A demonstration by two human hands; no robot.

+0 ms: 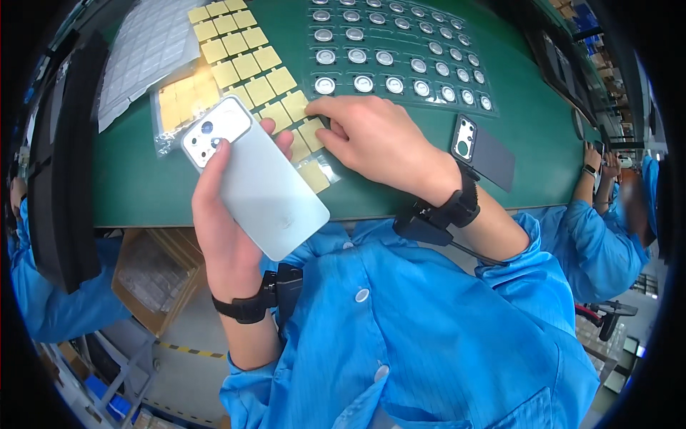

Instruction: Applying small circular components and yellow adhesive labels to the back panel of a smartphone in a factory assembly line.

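My left hand [225, 222] is closed around a pale silver-blue smartphone [275, 189], back side up. Its camera block points to the upper left, and my thumb lies by the lenses. My right hand [379, 139] is bent over a sheet of yellow square pads [246, 66], just right of the phone. Thumb and forefinger grip at the sheet's right edge, by one of its lower squares; the other fingers curl under the palm. The phone covers part of the sheet's near end.
A clear tray of round silver discs [363, 84] lies at the back. A dark grey phone-shaped plate with a camera cutout [493, 154] is to the right. White wrapped sheeting [146, 53] and a bag of yellow pads [187, 96] lie left. Co-workers sit on both sides.
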